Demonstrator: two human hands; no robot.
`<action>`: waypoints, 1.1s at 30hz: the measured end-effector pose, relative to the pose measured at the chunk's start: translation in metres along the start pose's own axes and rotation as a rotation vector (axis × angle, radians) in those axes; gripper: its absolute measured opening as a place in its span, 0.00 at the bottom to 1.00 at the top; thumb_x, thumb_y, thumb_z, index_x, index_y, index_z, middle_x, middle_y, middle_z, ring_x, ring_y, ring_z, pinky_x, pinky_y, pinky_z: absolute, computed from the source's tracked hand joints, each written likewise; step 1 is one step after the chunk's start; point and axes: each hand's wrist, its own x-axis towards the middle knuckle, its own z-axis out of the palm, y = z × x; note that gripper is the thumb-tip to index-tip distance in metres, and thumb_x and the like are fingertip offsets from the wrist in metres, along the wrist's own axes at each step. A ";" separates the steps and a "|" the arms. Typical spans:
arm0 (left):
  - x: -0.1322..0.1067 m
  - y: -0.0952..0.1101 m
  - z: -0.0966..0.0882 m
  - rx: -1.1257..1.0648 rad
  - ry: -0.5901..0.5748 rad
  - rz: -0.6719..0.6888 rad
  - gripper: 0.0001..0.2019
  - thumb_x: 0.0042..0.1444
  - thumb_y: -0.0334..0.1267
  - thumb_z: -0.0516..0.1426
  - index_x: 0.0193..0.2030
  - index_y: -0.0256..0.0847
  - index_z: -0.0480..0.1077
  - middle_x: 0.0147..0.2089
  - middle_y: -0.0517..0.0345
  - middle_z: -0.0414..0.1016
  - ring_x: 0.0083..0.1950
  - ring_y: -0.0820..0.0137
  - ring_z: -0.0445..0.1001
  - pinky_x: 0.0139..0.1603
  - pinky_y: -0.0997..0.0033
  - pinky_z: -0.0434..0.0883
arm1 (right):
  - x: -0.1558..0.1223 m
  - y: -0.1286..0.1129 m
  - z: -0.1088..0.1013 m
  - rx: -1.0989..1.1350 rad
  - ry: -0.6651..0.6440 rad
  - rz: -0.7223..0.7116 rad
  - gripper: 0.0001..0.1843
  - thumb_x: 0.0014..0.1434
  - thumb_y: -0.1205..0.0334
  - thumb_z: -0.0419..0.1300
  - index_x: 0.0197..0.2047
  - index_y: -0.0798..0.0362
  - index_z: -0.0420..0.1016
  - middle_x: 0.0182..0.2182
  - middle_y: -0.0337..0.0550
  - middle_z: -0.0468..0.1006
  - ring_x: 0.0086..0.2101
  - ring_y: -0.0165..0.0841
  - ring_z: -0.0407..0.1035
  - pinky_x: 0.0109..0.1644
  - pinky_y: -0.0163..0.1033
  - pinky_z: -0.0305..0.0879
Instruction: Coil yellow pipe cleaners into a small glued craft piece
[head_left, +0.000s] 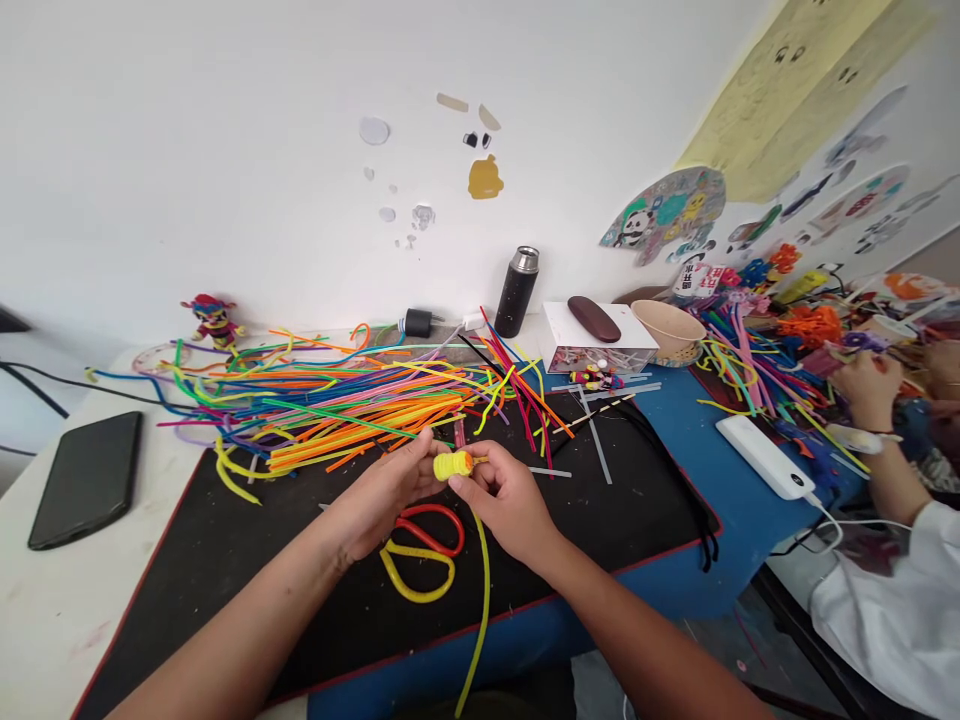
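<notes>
Over the black mat, a small yellow figure of coiled pipe cleaner [451, 465], with an orange patch at its right end, is held between my two hands. My left hand [409, 470] grips its left side, thumb raised, the other fingers partly hidden behind it. Closed around its right end is my right hand [506, 495], the thumb pressing from below. A loose yellow pipe cleaner [484, 590] hangs down from the piece towards the table's front edge. Just below my left hand lie scissors with one red and one yellow handle [420, 575], their blades mostly covered.
A heap of coloured pipe cleaners [360, 400] spreads behind my hands. Farther back stand a black flask [517, 292], a white box [600, 340] and a bowl [667, 333]. A tablet [86, 480] lies left, a power bank [765, 458] right. A co-worker's hand [870, 390] works at far right.
</notes>
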 end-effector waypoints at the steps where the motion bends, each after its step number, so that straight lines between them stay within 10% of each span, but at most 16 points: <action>1: -0.001 0.003 -0.003 0.065 0.010 0.053 0.25 0.58 0.64 0.64 0.44 0.41 0.76 0.45 0.52 0.81 0.51 0.60 0.78 0.59 0.60 0.70 | 0.000 0.000 -0.001 0.014 0.006 0.004 0.16 0.62 0.51 0.65 0.47 0.52 0.72 0.20 0.25 0.59 0.23 0.28 0.54 0.29 0.36 0.52; 13: -0.012 0.020 -0.014 0.647 -0.072 0.486 0.16 0.60 0.39 0.67 0.54 0.44 0.73 0.50 0.52 0.80 0.48 0.63 0.79 0.53 0.60 0.76 | 0.001 0.002 -0.001 0.067 0.002 0.026 0.17 0.62 0.50 0.66 0.46 0.51 0.71 0.21 0.25 0.57 0.23 0.28 0.52 0.30 0.37 0.51; 33: -0.014 0.020 -0.005 0.793 -0.104 0.540 0.07 0.64 0.36 0.62 0.48 0.44 0.75 0.47 0.54 0.82 0.48 0.63 0.81 0.52 0.62 0.78 | -0.001 0.001 0.001 0.123 -0.022 0.050 0.20 0.61 0.45 0.67 0.46 0.52 0.72 0.21 0.26 0.58 0.23 0.27 0.52 0.29 0.35 0.50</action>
